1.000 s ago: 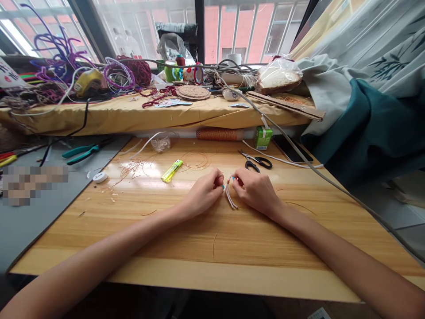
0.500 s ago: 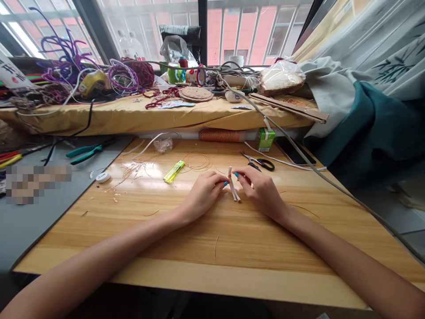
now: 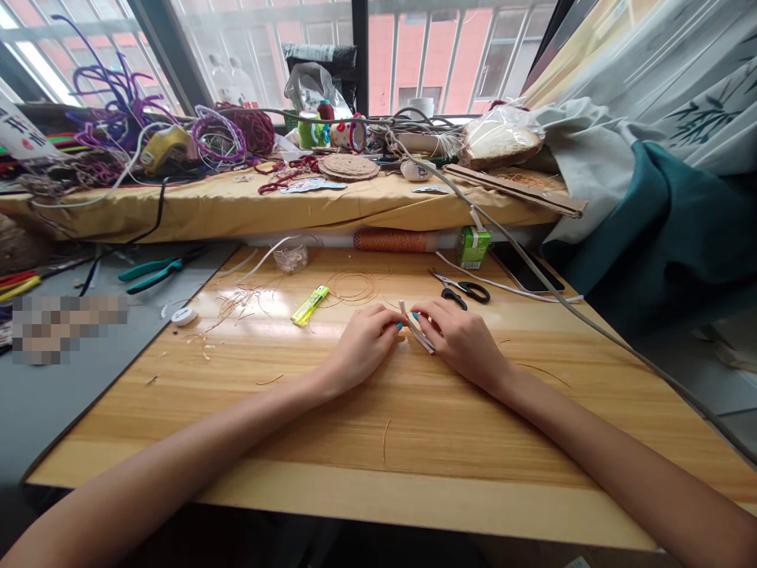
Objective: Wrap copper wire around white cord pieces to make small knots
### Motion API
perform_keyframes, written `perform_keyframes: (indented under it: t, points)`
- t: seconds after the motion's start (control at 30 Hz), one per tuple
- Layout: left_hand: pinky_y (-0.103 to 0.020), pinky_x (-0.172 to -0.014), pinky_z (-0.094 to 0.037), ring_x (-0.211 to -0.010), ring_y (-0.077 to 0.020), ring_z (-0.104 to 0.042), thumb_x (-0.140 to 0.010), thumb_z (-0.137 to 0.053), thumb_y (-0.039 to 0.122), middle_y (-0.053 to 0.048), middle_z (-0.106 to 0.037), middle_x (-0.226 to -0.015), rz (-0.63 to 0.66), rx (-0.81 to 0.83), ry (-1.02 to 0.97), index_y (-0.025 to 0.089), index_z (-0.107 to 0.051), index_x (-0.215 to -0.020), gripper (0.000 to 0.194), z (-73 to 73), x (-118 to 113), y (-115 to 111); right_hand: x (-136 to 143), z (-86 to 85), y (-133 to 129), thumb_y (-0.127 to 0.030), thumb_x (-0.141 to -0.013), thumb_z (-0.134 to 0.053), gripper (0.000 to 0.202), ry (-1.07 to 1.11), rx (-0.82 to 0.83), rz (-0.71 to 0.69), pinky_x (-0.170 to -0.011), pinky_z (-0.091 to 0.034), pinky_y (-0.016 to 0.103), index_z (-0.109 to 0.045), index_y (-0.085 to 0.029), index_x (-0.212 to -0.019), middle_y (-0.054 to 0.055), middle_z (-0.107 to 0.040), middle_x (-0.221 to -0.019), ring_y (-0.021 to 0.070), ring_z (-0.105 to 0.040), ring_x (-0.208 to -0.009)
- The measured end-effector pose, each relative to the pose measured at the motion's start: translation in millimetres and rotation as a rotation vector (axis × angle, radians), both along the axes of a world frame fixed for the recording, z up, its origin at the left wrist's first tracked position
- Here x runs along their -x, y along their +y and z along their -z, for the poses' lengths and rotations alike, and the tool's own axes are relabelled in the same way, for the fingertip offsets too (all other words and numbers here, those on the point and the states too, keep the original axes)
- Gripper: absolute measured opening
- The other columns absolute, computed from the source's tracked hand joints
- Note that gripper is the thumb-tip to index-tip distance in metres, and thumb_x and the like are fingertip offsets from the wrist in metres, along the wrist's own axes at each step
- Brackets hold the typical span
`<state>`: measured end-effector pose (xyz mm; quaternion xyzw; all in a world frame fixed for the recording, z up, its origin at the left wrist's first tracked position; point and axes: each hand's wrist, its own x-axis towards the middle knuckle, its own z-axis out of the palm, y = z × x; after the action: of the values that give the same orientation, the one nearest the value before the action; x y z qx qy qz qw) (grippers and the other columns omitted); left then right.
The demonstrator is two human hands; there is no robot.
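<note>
A small bundle of pale cord strips (image 3: 421,339) slants between my two hands over the wooden table. The fingertips of my left hand (image 3: 370,335) pinch it near its upper part. My right hand (image 3: 464,335) is closed on it from the right side, fingertips near those of my left hand. Just behind my right hand lie scissors (image 3: 473,292) with black handles. A yellow-green lighter (image 3: 310,306) rests to the left of my left hand, near a loose coil of thin brown thread (image 3: 353,287).
Along the back of the wooden table (image 3: 296,450) are a spool of orange thread (image 3: 393,241), a green carton (image 3: 474,247), a phone (image 3: 526,267) and a clear tub (image 3: 291,256). Teal-handled pliers (image 3: 152,273) lie left. A grey cable (image 3: 568,315) crosses the right side.
The pale bundle has tilted, its lower end swinging right toward my right palm. The fingers of my right hand have moved slightly left and curled more around it.
</note>
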<state>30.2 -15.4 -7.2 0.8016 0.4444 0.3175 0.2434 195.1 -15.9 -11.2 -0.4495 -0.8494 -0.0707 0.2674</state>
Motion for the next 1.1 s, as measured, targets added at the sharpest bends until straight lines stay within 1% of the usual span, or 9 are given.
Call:
perform_keyframes:
  t: [0.1, 0.23, 0.3, 0.37, 0.53, 0.67, 0.73, 0.9, 1.1]
  points:
    - [-0.028, -0.078, -0.04, -0.082, -0.0149, -0.053, -0.078, -0.041, 0.012, -0.006, -0.059, -0.085, -0.003, -0.006, 0.007, 0.014, -0.061, -0.09, 0.024, 0.6, -0.1, 0.6, 0.4, 0.2, -0.3, -0.022, -0.085, -0.037, 0.027, -0.054, -0.014, 0.005, -0.063, -0.041, 0.026, -0.055, -0.013, -0.103, 0.008, -0.062, -0.091, 0.0175, -0.056, -0.078]
    - [-0.028, -0.076, -0.041, -0.079, -0.0146, -0.052, -0.077, -0.041, 0.01, -0.006, -0.058, -0.082, 0.009, -0.016, 0.04, 0.013, -0.062, -0.09, 0.025, 0.3, -0.5, 0.8, 0.5, 0.4, -1.2, -0.022, -0.087, -0.033, 0.036, -0.148, -0.046, 0.01, -0.063, -0.04, 0.025, -0.045, -0.013, -0.12, 0.007, -0.061, -0.093, 0.0159, -0.056, -0.076]
    - [-0.028, -0.076, -0.041, -0.079, -0.0143, -0.052, -0.077, -0.041, 0.009, -0.005, -0.058, -0.081, 0.011, -0.024, 0.052, 0.014, -0.062, -0.09, 0.025, 0.2, -0.6, 1.1, 0.2, 0.7, -1.4, -0.02, -0.087, -0.033, 0.039, -0.185, -0.072, 0.02, -0.062, -0.04, 0.025, -0.039, -0.014, -0.125, 0.006, -0.061, -0.091, 0.0148, -0.056, -0.073]
    - [-0.028, -0.076, -0.042, -0.078, -0.0141, -0.052, -0.077, -0.041, 0.01, -0.005, -0.058, -0.081, 0.01, -0.03, 0.056, 0.014, -0.063, -0.089, 0.025, 0.5, -0.5, 1.5, -0.5, 1.2, -1.3, -0.017, -0.086, -0.034, 0.04, -0.218, -0.09, 0.01, -0.062, -0.04, 0.024, -0.037, -0.015, -0.127, 0.006, -0.061, -0.09, 0.0145, -0.055, -0.073]
    - [-0.03, -0.076, -0.041, -0.078, -0.014, -0.052, -0.077, -0.042, 0.011, -0.004, -0.058, -0.082, 0.01, -0.028, 0.066, 0.015, -0.062, -0.09, 0.025, 1.4, 1.0, 0.9, -2.4, 2.7, -0.1, -0.018, -0.085, -0.036, 0.036, -0.215, -0.097, -0.02, -0.064, -0.041, 0.026, -0.046, -0.01, -0.119, 0.008, -0.06, -0.088, 0.0169, -0.055, -0.077]
    - [-0.03, -0.077, -0.041, -0.079, -0.014, -0.052, -0.077, -0.042, 0.01, -0.004, -0.058, -0.082, 0.007, -0.023, 0.064, 0.015, -0.062, -0.09, 0.024, 0.9, 1.3, 0.2, -2.8, 3.0, 0.9, -0.018, -0.085, -0.035, 0.036, -0.176, -0.059, -0.03, -0.07, -0.042, 0.026, -0.046, -0.004, -0.116, 0.012, -0.059, -0.094, 0.0184, -0.053, -0.085]
    - [-0.03, -0.077, -0.041, -0.079, -0.0142, -0.052, -0.077, -0.043, 0.01, -0.005, -0.058, -0.083, 0.007, -0.024, 0.067, 0.015, -0.062, -0.09, 0.024, 0.4, 0.9, 0.3, -2.5, 2.7, 0.9, -0.019, -0.086, -0.035, 0.033, -0.16, -0.054, -0.022, -0.07, -0.042, 0.026, -0.049, -0.005, -0.112, 0.011, -0.059, -0.094, 0.0184, -0.053, -0.084]
    - [-0.029, -0.077, -0.041, -0.08, -0.0144, -0.053, -0.077, -0.043, 0.009, -0.005, -0.058, -0.084, 0.007, -0.014, 0.06, 0.014, -0.062, -0.091, 0.024, -0.8, 0.0, 0.8, -1.0, 0.8, 0.4, -0.023, -0.087, -0.035, 0.027, -0.128, -0.067, 0.036, -0.063, -0.039, 0.026, -0.059, -0.013, -0.093, 0.006, -0.061, -0.081, 0.0173, -0.055, -0.074]
    - [-0.029, -0.076, -0.042, -0.08, -0.0137, -0.053, -0.079, -0.042, 0.011, -0.005, -0.059, -0.084, 0.001, -0.019, 0.032, 0.014, -0.061, -0.092, 0.023, 1.4, 0.2, 1.3, 0.4, 0.5, 0.0, -0.023, -0.086, -0.035, 0.026, -0.086, -0.031, 0.028, -0.06, -0.038, 0.025, -0.059, -0.014, -0.092, 0.006, -0.06, -0.079, 0.0164, -0.054, -0.072]
